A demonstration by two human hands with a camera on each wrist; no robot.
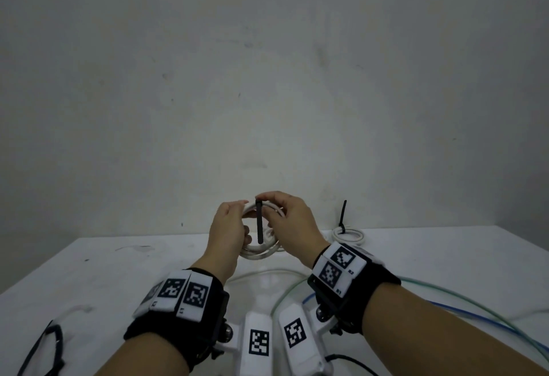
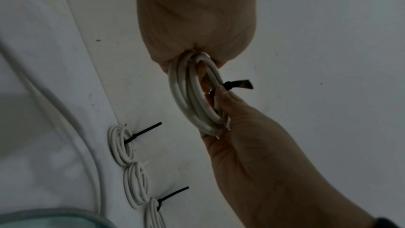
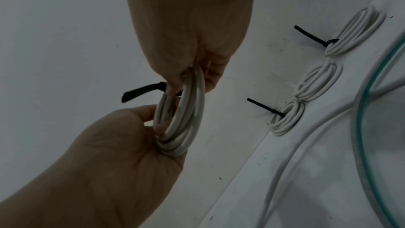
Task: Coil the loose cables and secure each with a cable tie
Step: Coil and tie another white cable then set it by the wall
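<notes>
Above the bench (image 1: 118, 262), the left hand (image 1: 227, 231) gripped the white coil (image 1: 261, 249); the right hand (image 1: 289, 215) pinched the black tie (image 1: 260, 224) there. Slack fingers might spring those loops apart.

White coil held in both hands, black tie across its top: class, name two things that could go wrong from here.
1. The tie hangs loose, pinched only by the right hand; it looks not yet closed, so it could slip off.
2. The left hand grips the coil on one side only; its loops could spring apart before tightening.
</notes>
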